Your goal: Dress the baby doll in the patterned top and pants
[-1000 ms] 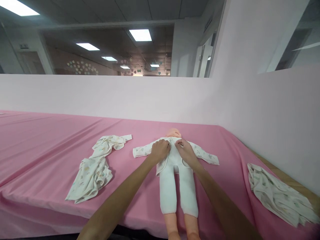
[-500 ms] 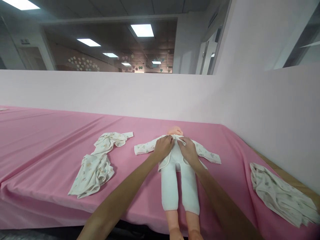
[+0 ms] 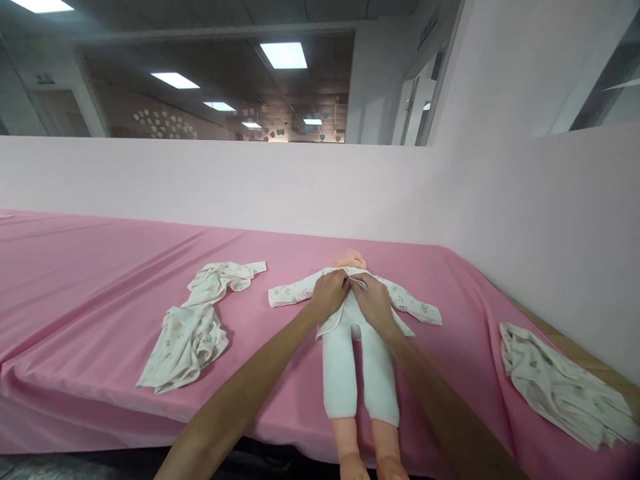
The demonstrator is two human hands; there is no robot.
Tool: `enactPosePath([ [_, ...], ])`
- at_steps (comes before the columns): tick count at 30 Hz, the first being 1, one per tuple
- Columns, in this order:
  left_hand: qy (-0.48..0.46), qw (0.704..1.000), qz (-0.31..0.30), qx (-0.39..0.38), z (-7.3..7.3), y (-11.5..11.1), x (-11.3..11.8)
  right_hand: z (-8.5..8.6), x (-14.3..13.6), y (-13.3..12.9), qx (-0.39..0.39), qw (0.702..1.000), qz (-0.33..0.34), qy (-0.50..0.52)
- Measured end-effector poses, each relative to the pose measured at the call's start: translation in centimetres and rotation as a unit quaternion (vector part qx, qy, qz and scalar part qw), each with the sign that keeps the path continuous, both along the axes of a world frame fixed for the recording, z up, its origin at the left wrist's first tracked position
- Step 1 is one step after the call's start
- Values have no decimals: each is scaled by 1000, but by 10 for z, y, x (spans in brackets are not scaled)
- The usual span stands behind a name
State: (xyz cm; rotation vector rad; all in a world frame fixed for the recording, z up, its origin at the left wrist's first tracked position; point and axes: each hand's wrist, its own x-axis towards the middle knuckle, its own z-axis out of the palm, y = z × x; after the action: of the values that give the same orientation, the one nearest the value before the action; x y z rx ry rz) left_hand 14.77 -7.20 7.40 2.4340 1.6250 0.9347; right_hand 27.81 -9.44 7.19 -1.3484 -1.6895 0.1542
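- Your left hand and right hand now meet at the doll's chest, closer together than a second ago.
- The two edges of the printed top are pulled nearer each other.

The left hand and right hand cover the chest of the doll, so whether their fingertips pinch the printed top cannot be told. The doll's feet run off the bottom edge. Its face is too small to make out. The crumpled cloth at the right is blurred.
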Motion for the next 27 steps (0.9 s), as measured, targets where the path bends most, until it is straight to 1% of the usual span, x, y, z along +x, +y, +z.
enactPosePath([
  [2, -55, 998, -16, -7, -2, 3, 0, -1, -1, 0, 6, 1000, -5, -26],
  [5, -138, 988, -55, -29, -2, 6, -3, -4, -2, 1, 16, 998, -3, -57],
  [10, -203, 968, -116, -92, 3, 7, -15, -6, -4, 2, 31, 992, 12, -125],
  [12, -232, 957, -131, -117, 3, 7, -17, -6, -5, 0, 30, 991, 12, -131],
  [18, -295, 932, -138, -157, 1, 9, -14, -6, -2, 0, -6, 999, -2, -47],
  [21, -307, 926, -134, -173, 0, 10, -14, -7, -1, 1, 4, 998, -5, -61],
  [23, -306, 926, -130, -181, 1, 10, -14, -7, -1, 1, 10, 998, 5, -63],
  [25, -304, 927, -121, -182, 3, 7, -14, -6, 0, -1, 9, 998, 11, -67],
  [27, -288, 938, -97, -165, 5, -1, -13, -4, 2, -6, 3, 996, -14, -93],
])
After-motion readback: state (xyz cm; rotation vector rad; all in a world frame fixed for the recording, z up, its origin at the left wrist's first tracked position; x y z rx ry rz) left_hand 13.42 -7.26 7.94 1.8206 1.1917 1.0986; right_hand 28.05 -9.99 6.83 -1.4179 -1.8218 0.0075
